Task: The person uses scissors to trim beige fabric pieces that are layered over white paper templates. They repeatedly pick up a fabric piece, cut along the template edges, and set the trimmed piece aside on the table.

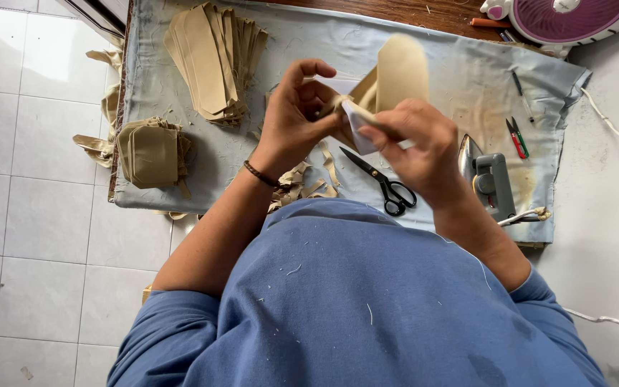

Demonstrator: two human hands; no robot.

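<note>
My left hand [296, 115] and my right hand [415, 147] meet above a cloth-covered table [438, 79]. Together they hold a tan fabric piece [399, 70] with a white lining strip [356, 123] at its lower end. The tan piece stands up and is blurred at its top. My left fingers pinch its lower left edge; my right fingers grip the white part. A dark bracelet circles my left wrist. Black scissors [381, 180] lie on the cloth just below my hands.
A long stack of tan cut pieces [213, 61] lies at the back left, a smaller stack [153, 152] at the left edge. Tan scraps [302, 188] lie near my body. A clothes iron [487, 179], small red and green snips [516, 137] and a pink fan [574, 18] sit right.
</note>
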